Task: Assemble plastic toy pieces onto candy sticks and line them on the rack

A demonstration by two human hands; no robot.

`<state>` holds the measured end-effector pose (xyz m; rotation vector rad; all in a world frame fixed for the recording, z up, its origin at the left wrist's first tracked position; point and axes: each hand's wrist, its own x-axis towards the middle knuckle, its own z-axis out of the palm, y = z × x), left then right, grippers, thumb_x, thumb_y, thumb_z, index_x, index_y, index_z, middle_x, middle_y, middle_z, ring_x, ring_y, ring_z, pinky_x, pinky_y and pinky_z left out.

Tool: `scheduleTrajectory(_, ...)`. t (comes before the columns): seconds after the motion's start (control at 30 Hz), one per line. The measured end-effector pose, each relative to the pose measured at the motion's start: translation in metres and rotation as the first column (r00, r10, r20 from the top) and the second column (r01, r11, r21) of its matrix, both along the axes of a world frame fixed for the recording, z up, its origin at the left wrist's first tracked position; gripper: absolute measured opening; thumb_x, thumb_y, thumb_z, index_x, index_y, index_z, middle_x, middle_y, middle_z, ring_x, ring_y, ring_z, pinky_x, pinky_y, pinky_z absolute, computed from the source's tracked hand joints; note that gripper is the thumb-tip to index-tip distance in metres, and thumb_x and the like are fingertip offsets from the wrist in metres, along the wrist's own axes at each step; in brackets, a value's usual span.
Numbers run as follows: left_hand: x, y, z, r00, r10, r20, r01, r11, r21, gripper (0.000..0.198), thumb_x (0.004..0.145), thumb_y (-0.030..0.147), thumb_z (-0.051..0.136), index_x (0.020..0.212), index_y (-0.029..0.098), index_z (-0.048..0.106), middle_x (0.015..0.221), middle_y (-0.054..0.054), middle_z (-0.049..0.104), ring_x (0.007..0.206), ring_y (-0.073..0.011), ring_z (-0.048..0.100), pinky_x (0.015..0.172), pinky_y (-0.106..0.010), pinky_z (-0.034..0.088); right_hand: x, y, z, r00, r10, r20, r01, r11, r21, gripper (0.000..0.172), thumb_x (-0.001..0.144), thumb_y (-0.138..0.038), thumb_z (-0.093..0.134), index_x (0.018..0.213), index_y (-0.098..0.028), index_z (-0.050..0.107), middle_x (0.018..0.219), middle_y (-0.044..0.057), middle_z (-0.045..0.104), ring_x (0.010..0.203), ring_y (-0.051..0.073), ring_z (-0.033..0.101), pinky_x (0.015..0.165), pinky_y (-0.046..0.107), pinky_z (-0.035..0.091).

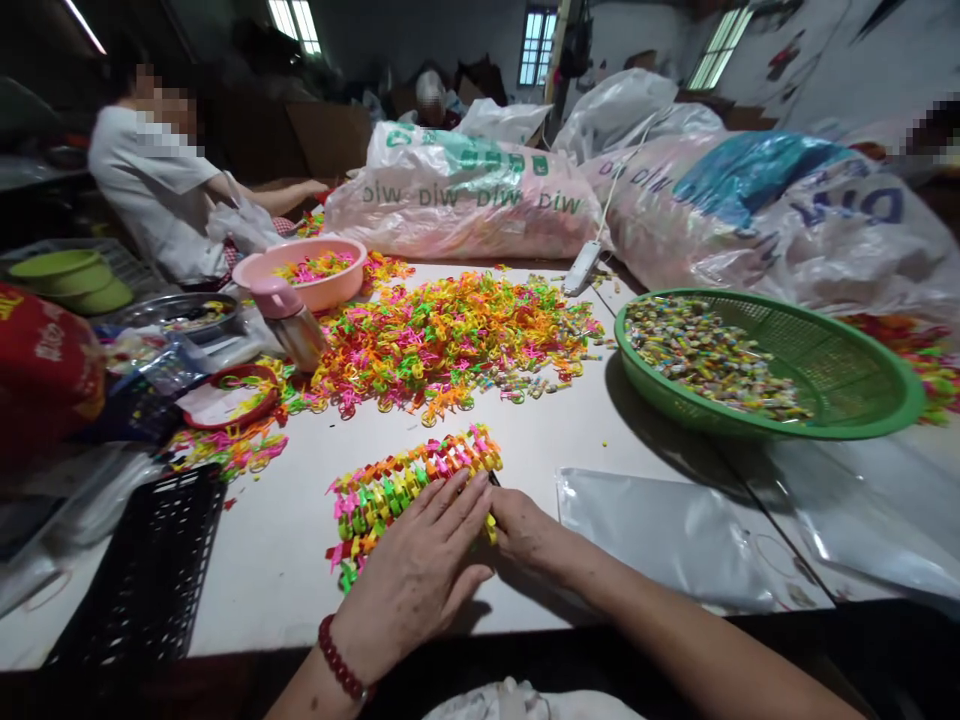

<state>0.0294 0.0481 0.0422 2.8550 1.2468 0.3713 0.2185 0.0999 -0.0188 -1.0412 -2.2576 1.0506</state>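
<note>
- Several rows of small bright plastic pieces (382, 498), in pink, orange, yellow, green and red, lie side by side on the white counter (285, 570), near its front edge and in front of the person.
- The left hand (420, 560) lies palm down across the right part of these rows, its fingers straight and close together, the thumb spread apart; it presses flat and grasps nothing that shows. A dark red bead bracelet (339, 655) circles the wrist.
- The right hand (529, 530) is at the right end of the rows, fingers curled closed around a dark piece (493, 480), most of which is hidden.
- Beyond the hands spreads a large loose pile (442, 340) of similar plastic pieces.
- Left of that pile stand a pink basin (336, 290) holding more pieces and a bottle (296, 335) with a pink top.
- A black perforated basket (150, 560) sits at the left front.
- On the right, a green basket (757, 430) holds many small, mixed-colour items; a flat plastic bag (660, 530) lies between it and the person.
- Printed sacks (465, 210) line the far side, a white power strip (583, 268) just before them.
- A co-worker in white (154, 190) sits at far left, one arm stretched towards the counter.
</note>
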Motion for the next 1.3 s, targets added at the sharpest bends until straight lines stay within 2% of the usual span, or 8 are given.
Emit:
scheduleTrajectory(0.17, -0.001, 0.000, 0.001, 0.999, 0.023, 0.044, -0.023, 1.000, 0.002, 0.071, 0.093, 0.037, 0.051, 0.153, 0.014, 0.021, 0.159, -0.010, 0.024, 0.147, -0.0239, 0.023, 0.118, -0.044, 0.032, 0.005, 0.000, -0.008, 0.999, 0.000, -0.040, 0.000, 1.000, -0.007, 0.017, 0.084, -0.014, 0.048, 0.094, -0.016, 0.062, 0.089, 0.004, 0.068, 0.074, 0.014, 0.057, 0.070, 0.024, 0.046)
scheduleTrajectory(0.33, -0.004, -0.001, 0.002, 0.990, 0.058, 0.130, -0.053, 0.998, -0.038, 0.065, 0.096, 0.030, 0.043, 0.153, 0.011, 0.018, 0.157, -0.014, 0.029, 0.145, -0.0223, 0.028, 0.118, -0.042, 0.033, 0.008, -0.008, -0.016, 0.990, -0.128, -0.059, 0.124, 0.990, -0.066, 0.010, 0.087, -0.021, 0.049, 0.082, -0.017, 0.057, 0.075, 0.001, 0.062, 0.063, 0.012, 0.049, 0.062, 0.023, 0.042)
scheduleTrajectory(0.5, -0.004, 0.001, 0.000, 0.986, 0.055, 0.158, -0.047, 0.998, -0.052, 0.058, 0.099, 0.023, 0.035, 0.153, 0.011, 0.017, 0.155, -0.014, 0.033, 0.144, -0.0212, 0.030, 0.117, -0.043, 0.034, 0.005, -0.008, -0.012, 0.997, -0.064, -0.042, 0.065, 0.998, 0.012, 0.010, 0.085, -0.017, 0.046, 0.079, -0.019, 0.055, 0.075, 0.002, 0.059, 0.065, 0.013, 0.050, 0.063, 0.024, 0.041)
scheduleTrajectory(0.7, -0.004, 0.001, 0.000, 0.985, 0.043, 0.164, -0.035, 0.998, -0.051, 0.058, 0.097, 0.017, 0.034, 0.153, 0.012, 0.017, 0.155, -0.014, 0.033, 0.145, -0.0205, 0.029, 0.118, -0.043, 0.034, -0.001, -0.008, -0.009, 0.989, -0.055, -0.136, 0.062, 0.997, 0.049, 0.012, 0.088, -0.019, 0.043, 0.080, -0.019, 0.052, 0.077, 0.002, 0.058, 0.069, 0.014, 0.050, 0.067, 0.025, 0.043)
scheduleTrajectory(0.97, -0.005, 0.001, 0.000, 0.993, 0.042, 0.110, -0.032, 0.995, -0.093, 0.064, 0.092, 0.014, 0.041, 0.152, 0.013, 0.021, 0.158, -0.012, 0.026, 0.146, -0.0205, 0.026, 0.119, -0.042, 0.031, 0.008, 0.000, -0.009, 0.999, 0.033, -0.039, -0.032, 0.999, 0.025, 0.011, 0.086, -0.019, 0.045, 0.078, -0.018, 0.052, 0.075, 0.003, 0.060, 0.066, 0.014, 0.052, 0.065, 0.025, 0.043)
scheduleTrajectory(1.13, -0.004, -0.001, 0.004, 0.993, 0.058, 0.105, -0.047, 0.994, -0.100, 0.062, 0.093, 0.017, 0.041, 0.152, 0.014, 0.022, 0.158, -0.012, 0.026, 0.146, -0.0210, 0.027, 0.118, -0.043, 0.032, 0.004, -0.003, -0.005, 0.996, -0.028, -0.089, 0.023, 0.998, -0.054, 0.017, 0.090, -0.025, 0.044, 0.082, -0.018, 0.057, 0.076, 0.003, 0.064, 0.066, 0.014, 0.055, 0.063, 0.025, 0.043)
scheduleTrajectory(1.3, -0.003, -0.001, 0.006, 0.993, 0.070, 0.096, -0.060, 0.993, -0.099, 0.060, 0.095, 0.021, 0.041, 0.152, 0.015, 0.022, 0.158, -0.012, 0.027, 0.145, -0.0214, 0.029, 0.118, -0.042, 0.032, 0.005, 0.000, -0.003, 0.999, -0.017, -0.031, 0.015, 0.999, -0.047, 0.016, 0.087, -0.025, 0.046, 0.078, -0.018, 0.058, 0.071, 0.002, 0.066, 0.062, 0.014, 0.054, 0.060, 0.024, 0.043)
